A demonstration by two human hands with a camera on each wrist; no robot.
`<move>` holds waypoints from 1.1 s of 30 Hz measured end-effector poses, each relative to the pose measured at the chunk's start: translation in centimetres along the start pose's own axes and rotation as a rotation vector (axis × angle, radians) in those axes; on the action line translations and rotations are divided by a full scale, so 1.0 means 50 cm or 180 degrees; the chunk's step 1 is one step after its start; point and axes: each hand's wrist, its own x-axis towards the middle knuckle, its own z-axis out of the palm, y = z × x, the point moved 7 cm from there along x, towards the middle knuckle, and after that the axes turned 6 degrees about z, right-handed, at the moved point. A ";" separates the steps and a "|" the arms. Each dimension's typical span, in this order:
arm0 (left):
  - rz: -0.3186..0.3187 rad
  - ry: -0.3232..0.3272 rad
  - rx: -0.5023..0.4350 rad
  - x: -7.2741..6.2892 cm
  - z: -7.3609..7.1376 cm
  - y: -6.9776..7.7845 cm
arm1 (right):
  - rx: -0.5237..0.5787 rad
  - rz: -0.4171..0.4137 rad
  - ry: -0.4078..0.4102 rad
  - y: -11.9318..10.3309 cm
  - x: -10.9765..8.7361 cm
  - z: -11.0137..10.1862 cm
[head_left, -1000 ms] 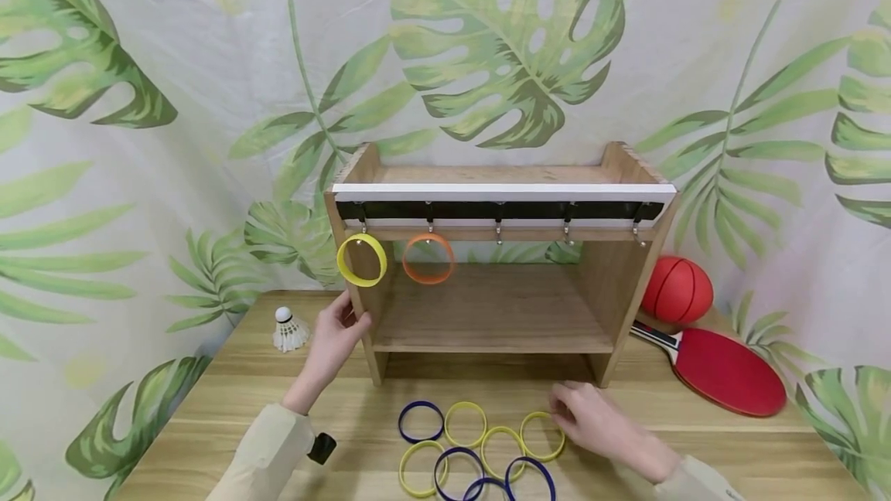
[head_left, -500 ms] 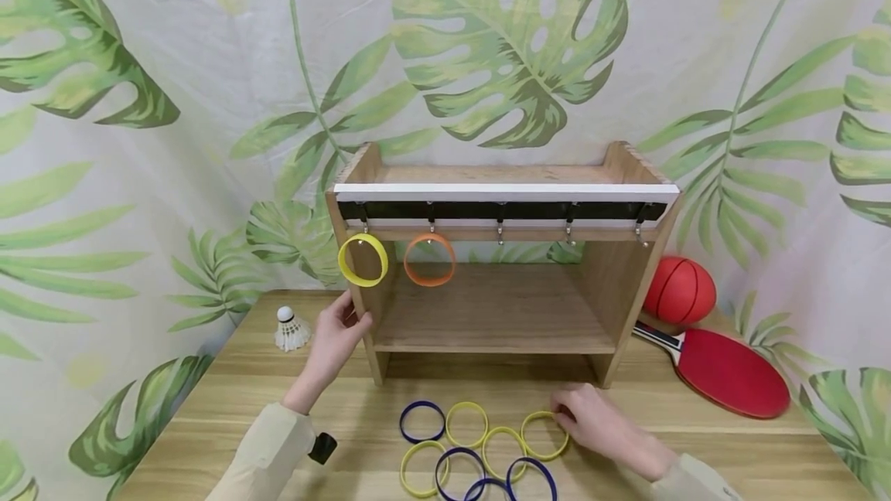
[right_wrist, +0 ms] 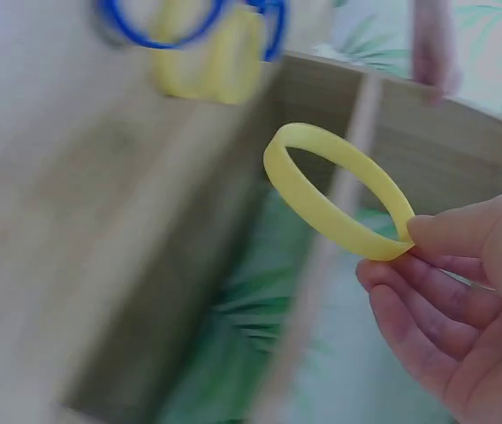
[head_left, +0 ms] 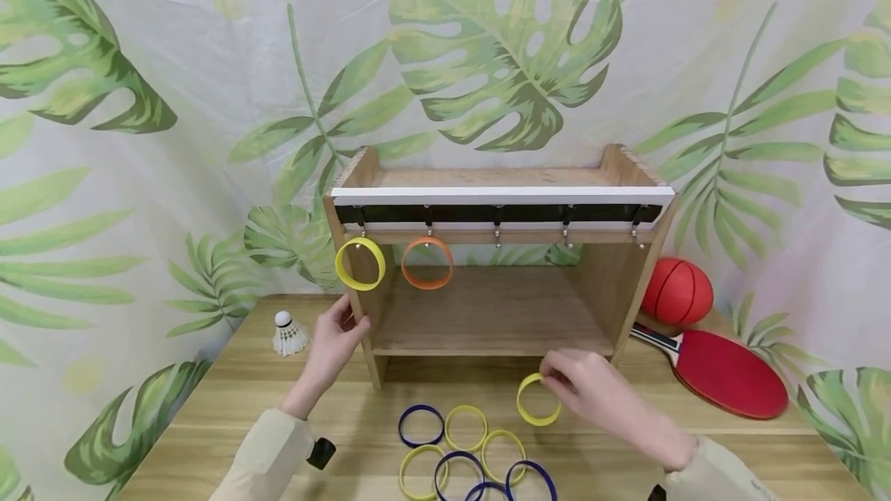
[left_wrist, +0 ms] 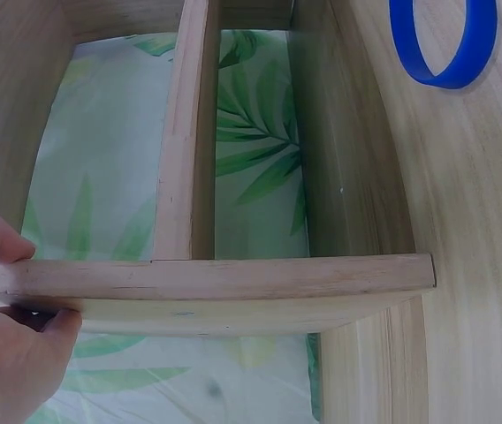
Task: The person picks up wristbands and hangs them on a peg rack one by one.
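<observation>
My right hand (head_left: 592, 389) pinches a yellow silicone wristband (right_wrist: 339, 194) between thumb and fingers, held up in front of the wooden shelf's lower right part. My left hand (head_left: 332, 342) grips the left side panel of the wooden shelf (left_wrist: 224, 278), thumb on one face and fingers on the other. From the black hook strip (head_left: 532, 213) on the shelf's front hang a yellow wristband (head_left: 339, 273) on the leftmost hook and an orange wristband (head_left: 405, 275) on the second. The other three hooks bear nothing.
Several blue and yellow wristbands lie on the wooden table before the shelf, among them a blue wristband (head_left: 401, 427). A shuttlecock (head_left: 288, 337) stands at left. At right are a red ball (head_left: 678, 292) and a red table tennis paddle (head_left: 731, 373).
My right hand has lifted the yellow wristband off the table, moving it up and slightly left. My left hand keeps its grip on the shelf panel.
</observation>
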 end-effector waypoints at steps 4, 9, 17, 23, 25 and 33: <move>-0.0003 0.0006 -0.0011 -0.001 0.002 0.000 | -0.0007 -0.0129 0.0085 -0.035 0.046 -0.056; -0.0001 -0.0009 -0.0046 -0.005 0.008 -0.002 | 0.0015 -0.0481 0.0266 -0.084 0.099 -0.129; 0.0071 0.0019 -0.0071 -0.002 0.002 0.001 | -0.0089 -0.0442 0.0557 -0.109 0.202 -0.218; -0.0040 0.0033 -0.0031 -0.003 -0.001 -0.001 | -0.0247 -0.0507 0.0657 -0.114 0.256 -0.221; -0.0048 0.0042 -0.0011 -0.003 -0.001 -0.001 | -0.0300 -0.0487 0.0640 -0.112 0.268 -0.216; -0.0004 0.0030 -0.0028 -0.002 -0.002 -0.001 | -0.0527 -0.0467 0.0549 -0.103 0.283 -0.198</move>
